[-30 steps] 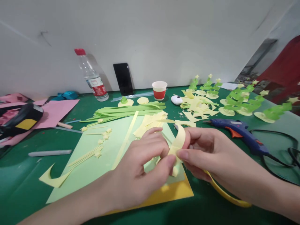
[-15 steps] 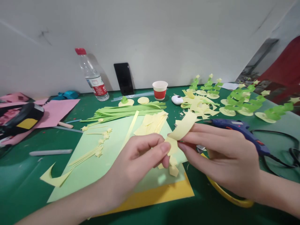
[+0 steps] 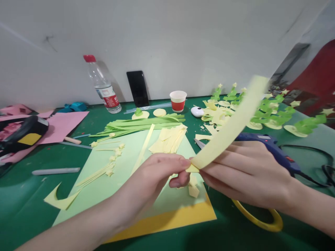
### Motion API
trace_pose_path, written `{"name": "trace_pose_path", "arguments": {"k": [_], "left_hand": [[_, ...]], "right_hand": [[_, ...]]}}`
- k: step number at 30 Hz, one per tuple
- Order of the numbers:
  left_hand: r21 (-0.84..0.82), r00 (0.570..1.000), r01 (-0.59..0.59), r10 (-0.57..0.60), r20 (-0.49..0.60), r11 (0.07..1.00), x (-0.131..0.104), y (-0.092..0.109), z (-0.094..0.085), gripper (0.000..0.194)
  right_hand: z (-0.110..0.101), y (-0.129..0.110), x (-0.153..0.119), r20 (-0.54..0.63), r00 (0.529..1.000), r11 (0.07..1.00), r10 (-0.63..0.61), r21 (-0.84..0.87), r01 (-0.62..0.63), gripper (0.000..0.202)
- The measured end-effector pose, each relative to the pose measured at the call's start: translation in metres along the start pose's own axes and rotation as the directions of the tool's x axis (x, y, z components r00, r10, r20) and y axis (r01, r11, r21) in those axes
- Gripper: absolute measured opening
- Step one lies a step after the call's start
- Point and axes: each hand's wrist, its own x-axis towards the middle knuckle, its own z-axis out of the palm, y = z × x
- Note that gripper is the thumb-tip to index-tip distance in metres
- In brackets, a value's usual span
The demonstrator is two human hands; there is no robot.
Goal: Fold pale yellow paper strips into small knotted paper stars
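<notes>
A pale yellow paper strip (image 3: 230, 129) rises to the upper right from a small folded part between my hands. My left hand (image 3: 159, 174) pinches that folded part with thumb and forefinger. My right hand (image 3: 243, 170) is closed at the strip's lower end, its fingers partly behind the paper. Beneath my hands lie small folded yellow pieces (image 3: 193, 191) on a light green sheet (image 3: 104, 195). Yellow strips (image 3: 167, 138) are heaped just beyond my left hand, and thin strips with small yellow stars (image 3: 109, 172) lie to the left.
Behind are a water bottle (image 3: 108, 97), a phone (image 3: 138, 89) and a paper cup (image 3: 178, 101). Green strips (image 3: 141, 124) lie before them. On the right are a blue glue gun (image 3: 274, 150), yellow-handled scissors (image 3: 272, 225) and green star-topped stands (image 3: 282, 118). A black-and-yellow tool (image 3: 28, 136) lies left.
The strip's free end has swung up and to the right, showing more of its length. My right hand has turned, and my left hand has shifted its pinch on the folded part.
</notes>
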Motion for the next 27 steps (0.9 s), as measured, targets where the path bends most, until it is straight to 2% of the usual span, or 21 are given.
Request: {"name": "trace_pose_path", "arguments": {"k": [2,4,5,7,9,12,14,16,19,22,24,27], "left_hand": [[0.1,0.999,-0.033,0.036,-0.022,0.994,0.0,-0.003,-0.003,0.035],[0.205,0.987,-0.088,0.113,-0.114,0.975,0.001,-0.006,-0.007,0.035],[0.251,0.974,-0.113,0.158,-0.164,0.961,0.001,-0.006,-0.008,0.032],[0.337,0.946,-0.18,0.256,-0.197,0.924,0.002,-0.005,-0.009,0.022],[0.42,0.929,-0.238,0.332,-0.166,0.876,0.001,-0.002,-0.007,0.02],[0.49,0.918,-0.273,0.377,-0.126,0.828,0.0,0.003,-0.003,0.021],[0.5,0.925,-0.256,0.36,-0.122,0.827,0.0,0.005,0.0,0.019],[0.5,0.932,-0.222,0.333,-0.143,0.837,-0.001,0.005,0.001,0.015],[0.509,0.941,-0.153,0.282,-0.186,0.847,0.0,0.002,0.002,0.014],[0.49,0.946,-0.113,0.244,-0.212,0.864,0.001,0.0,-0.001,0.014],[0.429,0.938,-0.117,0.241,-0.248,0.896,0.0,-0.001,-0.004,0.015],[0.31,0.92,-0.16,0.256,-0.296,0.937,-0.001,-0.003,-0.007,0.012]], "right_hand": [[0.0,-0.004,0.003,-0.047,0.992,0.991,0.115,0.076,-0.111,0.027],[-0.001,-0.008,0.007,-0.066,0.964,0.954,0.258,0.172,-0.244,0.025],[-0.002,-0.009,0.009,-0.038,0.938,0.914,0.343,0.242,-0.325,0.023],[-0.004,-0.01,0.013,0.101,0.845,0.751,0.525,0.413,-0.516,0.021],[-0.005,-0.009,0.016,0.289,0.72,0.51,0.631,0.545,-0.666,0.019],[-0.007,-0.007,0.018,0.51,0.581,0.203,0.634,0.615,-0.762,0.018],[-0.007,-0.005,0.018,0.612,0.534,0.068,0.583,0.618,-0.783,0.019],[-0.007,-0.005,0.018,0.675,0.507,-0.012,0.536,0.606,-0.795,0.019],[-0.006,-0.005,0.018,0.724,0.478,-0.066,0.496,0.581,-0.811,0.019],[-0.006,-0.006,0.019,0.691,0.501,-0.024,0.521,0.598,-0.801,0.019],[-0.006,-0.007,0.02,0.6,0.553,0.103,0.578,0.619,-0.779,0.016],[-0.007,-0.009,0.02,0.447,0.653,0.35,0.611,0.587,-0.73,0.013]]}}
